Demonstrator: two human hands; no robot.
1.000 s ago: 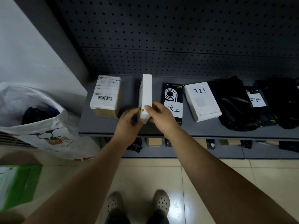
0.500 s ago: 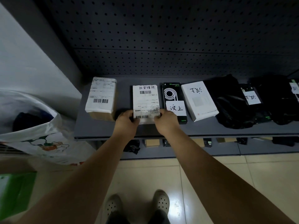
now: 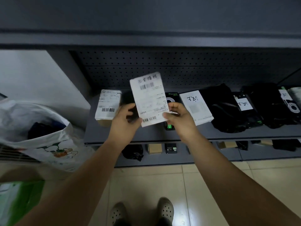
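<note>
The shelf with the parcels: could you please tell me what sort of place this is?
Probably a parcel pickup point or stockroom: a grey shelf with a pegboard back, a barcode-labelled parcel on it, and a hand-held box bearing a shipping label.

Forearms [image 3: 91, 168] bare, and on the feet pale grey perforated clogs [image 3: 165, 209] under dark trouser hems [image 3: 164, 223].

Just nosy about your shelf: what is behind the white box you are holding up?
The pegboard shows above the white box, and a black box with white rings peeks out at its right edge, lying on the shelf. The shelf spot straight behind is covered.
</note>
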